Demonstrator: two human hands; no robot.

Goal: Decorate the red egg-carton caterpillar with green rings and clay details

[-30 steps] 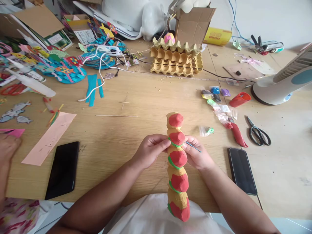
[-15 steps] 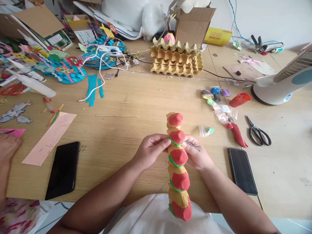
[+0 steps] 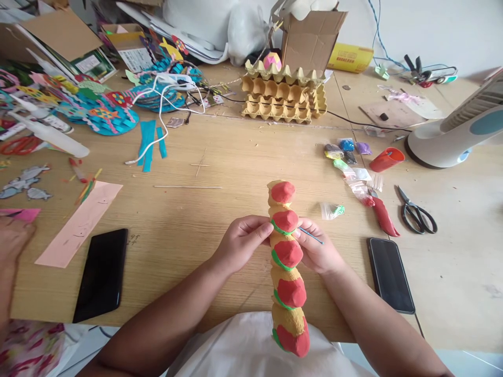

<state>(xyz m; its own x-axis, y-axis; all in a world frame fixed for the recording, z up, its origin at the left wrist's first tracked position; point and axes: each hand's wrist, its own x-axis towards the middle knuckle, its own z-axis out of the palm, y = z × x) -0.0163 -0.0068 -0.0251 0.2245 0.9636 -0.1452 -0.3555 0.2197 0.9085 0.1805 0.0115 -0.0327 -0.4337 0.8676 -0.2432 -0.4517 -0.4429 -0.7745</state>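
Between my two hands is an egg carton strip (image 3: 288,254), a row of several bumps with red clay on top and green clay edging along the lower sides. My left hand (image 3: 244,242) pinches its left edge near the second bump, thumb on the green edging. My right hand (image 3: 315,246) grips the right edge at the same height, and a thin blue stick (image 3: 312,235) pokes out from its fingers. The strip's near end hangs over my lap. Just beyond my right hand lies a small bag of green clay (image 3: 333,211).
Black scissors (image 3: 418,212), a phone (image 3: 391,275), a red cup (image 3: 387,159) and bagged clay lie at right, near a white fan (image 3: 444,141). Egg cartons (image 3: 281,94) stand at the back. At left are another phone (image 3: 101,275), pink paper (image 3: 80,225) and another person's hand (image 3: 15,235).
My left thumb has shifted very slightly at the green edging. Otherwise the strip, my right hand and the things on the table look the same.
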